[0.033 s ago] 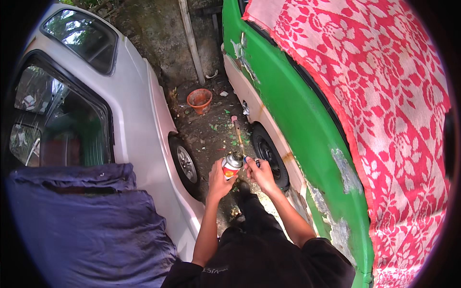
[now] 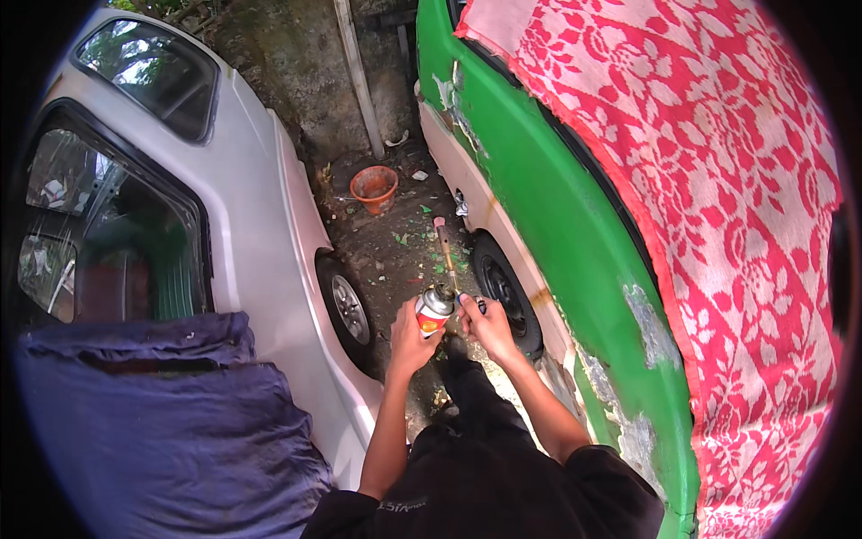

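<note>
My left hand is wrapped around a small gas canister with a silver top and a red and white body, held upright in front of me. My right hand grips a torch head with a long brass nozzle that points up and away, right beside the canister's top. A small blue knob shows at my right fingertips. Whether the torch head is joined to the canister I cannot tell. Both hands are over a narrow dirt strip between two vehicles.
A white car with its wheel stands on my left, a blue cloth draped on it. A green vehicle with a dark wheel and a red and white patterned cloth is on my right. A terracotta pot and a leaning pole lie ahead.
</note>
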Motion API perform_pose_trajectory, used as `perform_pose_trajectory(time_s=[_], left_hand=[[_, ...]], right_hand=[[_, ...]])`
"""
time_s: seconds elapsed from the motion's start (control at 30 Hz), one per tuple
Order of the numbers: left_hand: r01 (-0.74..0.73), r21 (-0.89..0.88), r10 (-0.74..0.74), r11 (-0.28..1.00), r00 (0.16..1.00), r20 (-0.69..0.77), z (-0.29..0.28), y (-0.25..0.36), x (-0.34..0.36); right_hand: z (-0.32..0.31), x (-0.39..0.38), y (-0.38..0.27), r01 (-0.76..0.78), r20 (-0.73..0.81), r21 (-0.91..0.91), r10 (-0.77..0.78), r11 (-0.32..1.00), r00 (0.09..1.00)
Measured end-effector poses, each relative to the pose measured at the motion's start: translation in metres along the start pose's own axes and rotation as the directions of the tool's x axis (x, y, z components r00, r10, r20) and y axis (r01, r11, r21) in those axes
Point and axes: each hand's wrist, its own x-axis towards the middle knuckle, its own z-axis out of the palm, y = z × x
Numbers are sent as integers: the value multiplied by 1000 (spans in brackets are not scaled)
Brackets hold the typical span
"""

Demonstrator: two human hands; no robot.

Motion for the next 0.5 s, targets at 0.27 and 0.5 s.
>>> perform_pose_trajectory(time_s=[0.27,0.5], left_hand=[[157,86,-154,984,988,-31,8,-24,102],[214,116,-212,970,977,-28,-12,-27,187]], right_hand=[[10,122,-11,125,-29,-350,-144,928,989],[24,198,-55,156,-41,-387,-185,909,982]])
